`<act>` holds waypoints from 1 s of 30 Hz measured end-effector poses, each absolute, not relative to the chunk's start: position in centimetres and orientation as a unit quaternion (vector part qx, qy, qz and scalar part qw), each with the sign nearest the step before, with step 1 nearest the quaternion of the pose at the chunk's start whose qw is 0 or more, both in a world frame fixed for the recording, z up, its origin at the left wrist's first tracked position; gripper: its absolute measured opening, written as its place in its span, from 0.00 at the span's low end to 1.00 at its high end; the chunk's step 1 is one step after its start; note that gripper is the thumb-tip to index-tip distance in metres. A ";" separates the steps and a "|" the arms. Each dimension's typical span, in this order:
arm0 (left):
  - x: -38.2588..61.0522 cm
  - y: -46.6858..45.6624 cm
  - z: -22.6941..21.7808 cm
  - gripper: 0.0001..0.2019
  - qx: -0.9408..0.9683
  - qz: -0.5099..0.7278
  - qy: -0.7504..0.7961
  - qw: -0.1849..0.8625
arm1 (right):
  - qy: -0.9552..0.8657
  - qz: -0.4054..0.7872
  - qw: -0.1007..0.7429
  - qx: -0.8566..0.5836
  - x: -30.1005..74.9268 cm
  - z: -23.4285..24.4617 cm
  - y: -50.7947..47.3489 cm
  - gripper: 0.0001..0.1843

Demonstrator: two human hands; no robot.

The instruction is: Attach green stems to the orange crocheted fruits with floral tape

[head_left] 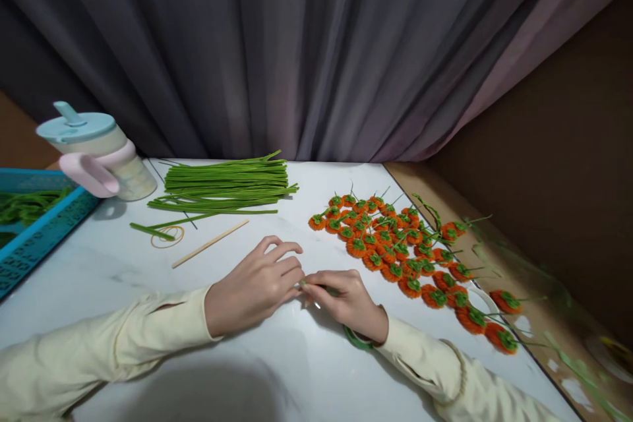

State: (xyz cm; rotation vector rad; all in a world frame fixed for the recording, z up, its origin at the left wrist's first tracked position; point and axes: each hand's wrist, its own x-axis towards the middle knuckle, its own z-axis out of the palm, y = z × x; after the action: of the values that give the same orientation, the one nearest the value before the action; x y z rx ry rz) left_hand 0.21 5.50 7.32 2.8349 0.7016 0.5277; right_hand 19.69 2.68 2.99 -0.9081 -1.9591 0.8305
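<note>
My left hand point(257, 283) and my right hand point(349, 300) meet above the white table, their fingertips pinched together. A small greenish bit point(302, 284) shows where they meet, mostly hidden by the fingers, so I cannot tell its kind. The left hand's thumb and index finger are closed, while its other fingers curl loosely. Thumb and fingers of the right hand press together, and a green bracelet circles that wrist. Beyond the left hand lies a thin wooden stick point(210, 244). To the right are several orange pumpkin-like ornaments point(393, 271) with green tops and wire stems.
A bundle of green pipe cleaners point(227, 177) lies at the table's back. Loose rubber bands point(167, 237) lie left of the stick. A lidded cup point(99, 158) with a pink handle and a blue basket point(47, 247) stand left. A grey curtain point(277, 53) hangs behind.
</note>
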 end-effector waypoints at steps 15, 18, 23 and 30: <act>0.4 7.0 8.2 0.04 0.739 0.011 0.417 0.529 | -0.922 0.081 0.332 -0.182 19.9 2.3 2.5 0.13; 0.3 7.4 8.1 0.08 0.681 -0.014 0.406 0.609 | -0.930 0.013 0.330 -0.160 19.9 2.5 2.5 0.15; 0.3 6.1 8.1 0.04 0.847 0.064 0.381 0.364 | -0.921 0.071 0.327 -0.199 19.9 2.0 2.4 0.13; 0.3 4.7 7.9 0.07 0.913 0.119 0.325 0.218 | -0.890 0.184 0.338 -0.247 19.8 1.5 2.6 0.08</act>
State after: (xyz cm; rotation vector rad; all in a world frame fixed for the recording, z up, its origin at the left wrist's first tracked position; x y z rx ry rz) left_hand 0.33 4.66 7.88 2.5267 0.8986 0.3289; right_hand 19.77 2.62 1.54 -0.6433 -2.3180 0.4787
